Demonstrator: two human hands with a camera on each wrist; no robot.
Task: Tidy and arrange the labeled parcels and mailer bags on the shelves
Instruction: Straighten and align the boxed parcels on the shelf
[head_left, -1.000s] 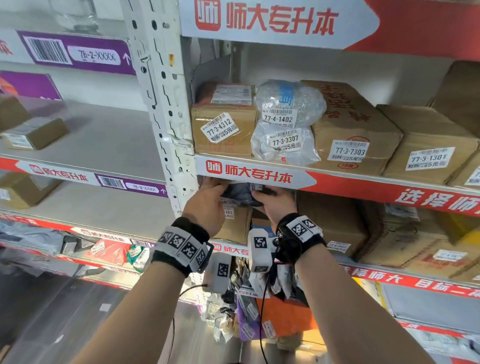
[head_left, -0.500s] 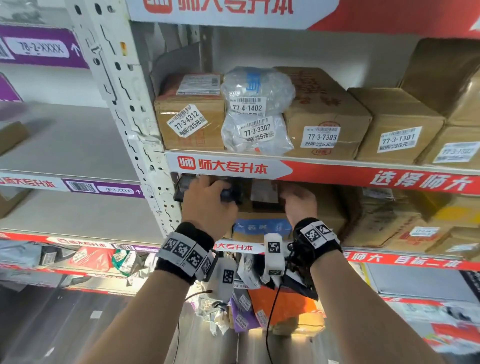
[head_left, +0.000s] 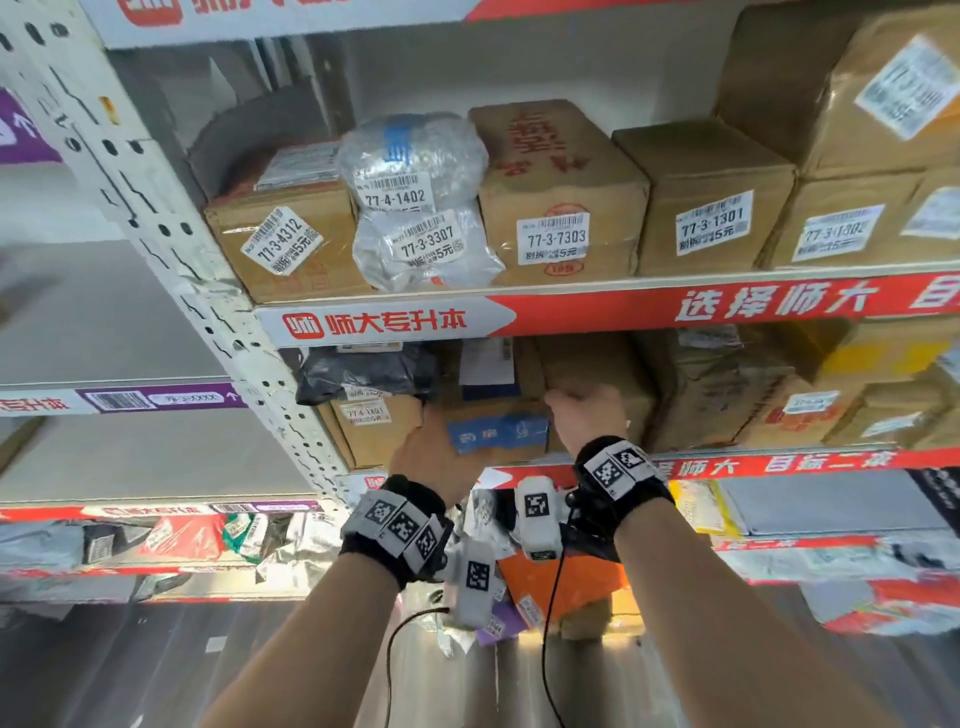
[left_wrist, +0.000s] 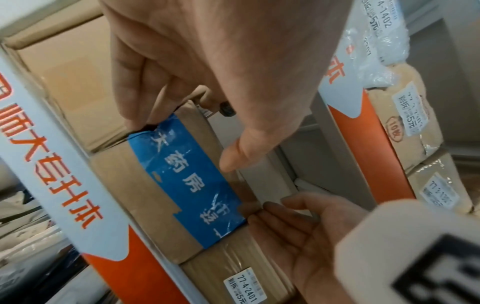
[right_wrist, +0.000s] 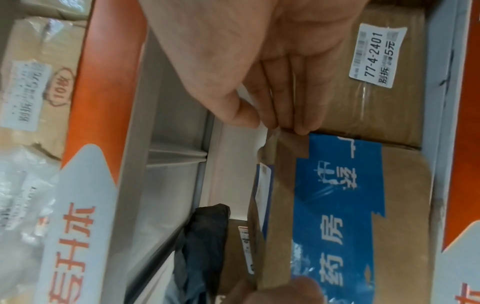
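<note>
A brown box sealed with blue tape stands on the middle shelf. My right hand grips its right end, fingers curled round the side and thumb over the top. My left hand touches its upper left corner with straight fingers, at the seam with the box labelled 77-4-2401. A black mailer bag lies on top of that labelled box, with no hand on it.
The shelf above carries labelled boxes and two clear bags. A white perforated upright stands just left. More brown boxes crowd the right of the middle shelf. Loose mailer bags fill the shelf below.
The black bag, held in both hands a second ago, now lies on the left box. My left hand has dropped from it to the blue-taped box's left edge.
</note>
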